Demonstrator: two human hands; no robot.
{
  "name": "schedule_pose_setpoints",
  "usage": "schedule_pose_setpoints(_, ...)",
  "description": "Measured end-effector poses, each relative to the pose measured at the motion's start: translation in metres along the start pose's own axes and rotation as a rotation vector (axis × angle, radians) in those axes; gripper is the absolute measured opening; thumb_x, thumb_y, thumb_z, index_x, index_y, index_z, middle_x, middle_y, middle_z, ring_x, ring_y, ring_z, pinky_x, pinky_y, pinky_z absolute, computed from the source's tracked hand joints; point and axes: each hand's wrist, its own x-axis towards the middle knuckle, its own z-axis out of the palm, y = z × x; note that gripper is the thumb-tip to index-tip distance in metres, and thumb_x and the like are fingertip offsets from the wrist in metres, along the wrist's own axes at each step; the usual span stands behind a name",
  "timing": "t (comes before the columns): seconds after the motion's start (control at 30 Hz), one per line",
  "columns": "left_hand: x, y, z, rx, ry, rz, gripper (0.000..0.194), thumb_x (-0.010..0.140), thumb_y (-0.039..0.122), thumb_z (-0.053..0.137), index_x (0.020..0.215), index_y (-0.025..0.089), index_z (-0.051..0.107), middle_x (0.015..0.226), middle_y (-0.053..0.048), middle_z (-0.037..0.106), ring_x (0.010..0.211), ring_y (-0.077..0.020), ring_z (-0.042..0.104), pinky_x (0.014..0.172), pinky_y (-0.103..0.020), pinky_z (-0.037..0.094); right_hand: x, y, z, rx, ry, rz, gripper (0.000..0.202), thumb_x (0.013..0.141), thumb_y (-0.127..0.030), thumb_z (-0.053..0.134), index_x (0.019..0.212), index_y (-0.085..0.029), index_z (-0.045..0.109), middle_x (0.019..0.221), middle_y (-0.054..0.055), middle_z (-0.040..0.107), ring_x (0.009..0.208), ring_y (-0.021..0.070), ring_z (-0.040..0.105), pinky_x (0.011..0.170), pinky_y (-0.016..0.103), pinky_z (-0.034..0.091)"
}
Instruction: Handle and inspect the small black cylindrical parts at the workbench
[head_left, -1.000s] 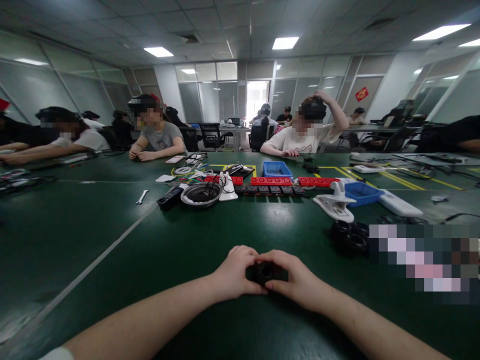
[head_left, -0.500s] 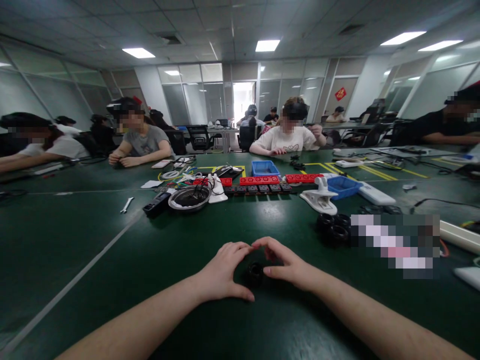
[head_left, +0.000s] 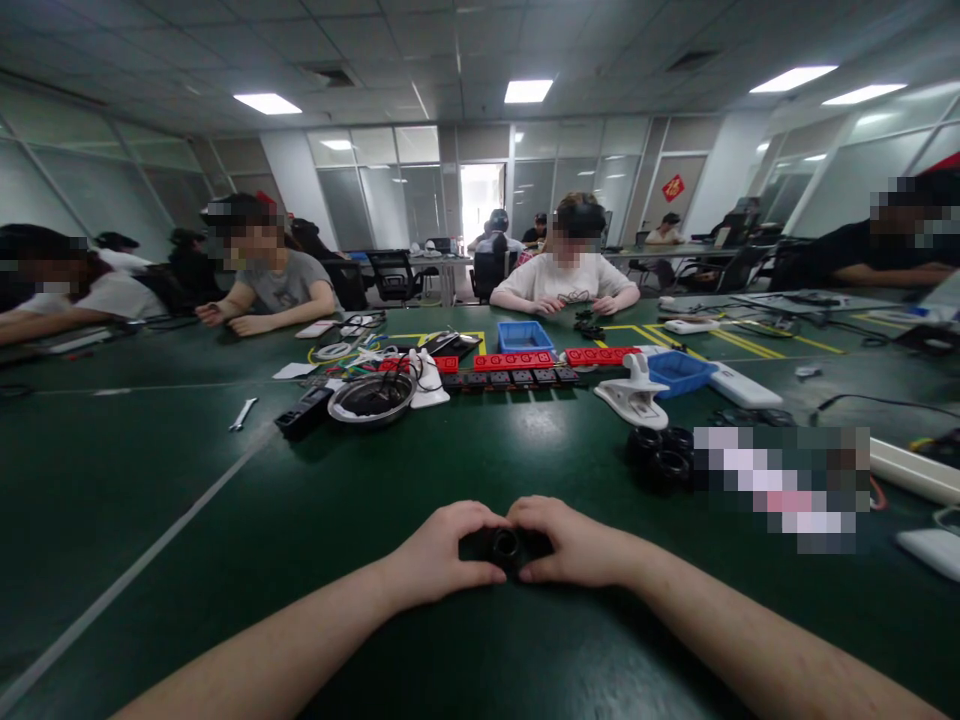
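A small black ring-shaped part (head_left: 505, 543) with a round hole lies on the green table in front of me, framed by both hands. My left hand (head_left: 444, 548) curves round its left side, thumb at the near edge and fingers at the far edge. From the right, my right hand (head_left: 574, 543) closes on it the same way, its fingertips meeting those of the left behind the part. Both hands are closed on it; the exact finger contact is partly hidden. Several similar black rings (head_left: 667, 465) stand together to the right, beyond my right hand.
Across the table lie a metal bowl (head_left: 351, 416), a white clip stand (head_left: 634, 395), red socket strips (head_left: 514, 361) and blue trays (head_left: 679, 370). A wrench (head_left: 242, 414) is at the left. A person in a white shirt (head_left: 566, 280) sits opposite; others sit at both sides.
My hands have closed in around the black ring-shaped part, thumbs and fingertips drawing together. The person opposite has lowered a raised hand to the table. The view has shifted slightly.
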Motion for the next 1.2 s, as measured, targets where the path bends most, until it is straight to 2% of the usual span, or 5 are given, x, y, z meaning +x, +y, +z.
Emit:
schedule_pose_setpoints(0.43, 0.001, 0.004, 0.016, 0.114, 0.205, -0.186, 0.030, 0.060, 0.031, 0.076, 0.079, 0.018, 0.056, 0.081, 0.001, 0.055, 0.078, -0.0181, 0.053, 0.068, -0.027, 0.041, 0.007, -0.002, 0.026, -0.221, 0.205, 0.203, 0.031, 0.059, -0.040, 0.072, 0.069, -0.017, 0.055, 0.069, 0.000, 0.055, 0.066, 0.0161, 0.049, 0.056, 0.025, 0.032)
schedule_pose_setpoints(0.73, 0.000, -0.002, 0.019, 0.110, 0.278, -0.177, 0.044, 0.057, 0.031, 0.077, 0.093, 0.020, 0.055, 0.094, -0.002, 0.055, 0.090, -0.0229, 0.052, 0.079, -0.034, 0.042, 0.008, -0.011, 0.031, -0.342, 0.258, 0.274, 0.044, 0.063, -0.055, 0.063, 0.082, -0.016, 0.057, 0.083, 0.008, 0.060, 0.077, 0.0251, 0.054, 0.066, 0.036, 0.038)
schedule_pose_setpoints(0.9, -0.002, -0.003, 0.010, 0.015, 0.246, -0.039, 0.052, 0.063, 0.031, 0.076, 0.110, 0.023, 0.054, 0.106, -0.004, 0.054, 0.101, -0.0233, 0.049, 0.088, -0.036, 0.040, 0.003, 0.000, 0.020, 0.039, 0.215, 0.063, 0.057, 0.064, -0.030, 0.070, 0.116, -0.018, 0.048, 0.104, 0.007, 0.057, 0.093, 0.0225, 0.053, 0.079, 0.033, 0.041)
schedule_pose_setpoints(1.07, -0.001, -0.001, 0.005, -0.035, 0.144, -0.032, 0.038, 0.069, 0.019, 0.071, 0.106, 0.025, 0.060, 0.101, -0.001, 0.058, 0.095, -0.0193, 0.053, 0.082, -0.029, 0.042, 0.004, 0.005, 0.014, 0.083, 0.091, 0.071, 0.021, 0.066, -0.017, 0.067, 0.086, -0.017, 0.061, 0.082, 0.000, 0.057, 0.076, 0.0172, 0.053, 0.067, 0.026, 0.040)
schedule_pose_setpoints(1.2, 0.001, 0.000, 0.006, -0.039, 0.132, -0.031, 0.036, 0.067, 0.018, 0.073, 0.101, 0.023, 0.061, 0.097, -0.001, 0.059, 0.092, -0.0185, 0.054, 0.081, -0.028, 0.042, 0.006, 0.006, 0.014, 0.093, 0.078, 0.165, 0.021, 0.062, -0.016, 0.071, 0.080, -0.016, 0.060, 0.076, -0.002, 0.054, 0.071, 0.0146, 0.051, 0.061, 0.023, 0.038)
